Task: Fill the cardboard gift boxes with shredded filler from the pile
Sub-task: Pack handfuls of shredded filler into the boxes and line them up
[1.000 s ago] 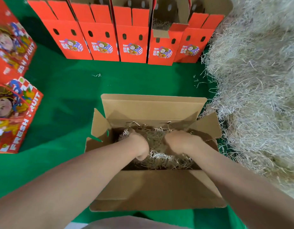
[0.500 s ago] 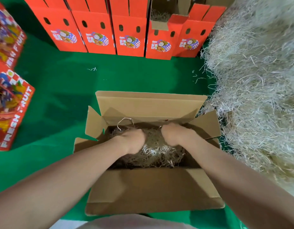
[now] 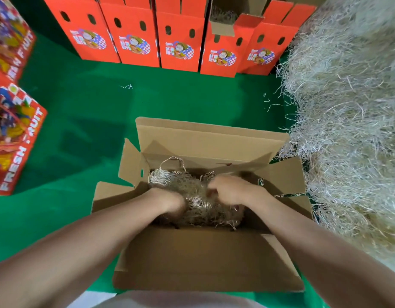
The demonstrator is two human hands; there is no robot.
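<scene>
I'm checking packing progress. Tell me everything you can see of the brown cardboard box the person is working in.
The box is plain brown cardboard, upright on the green surface, its four top flaps folded outward; the left flap has a slot cut-out. Pale shredded filler lies inside, below the rim. The left hand and right hand reach in and touch the filler. Strands of the pile reach its right flap.

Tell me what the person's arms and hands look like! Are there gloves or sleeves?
No gloves and no sleeves in sight: the left hand and right hand are bare, and both forearms are bare as far up as the picture shows. No watch or bracelet shows on either wrist. A pale cloth at the bottom edge may be the person's clothing.
</scene>
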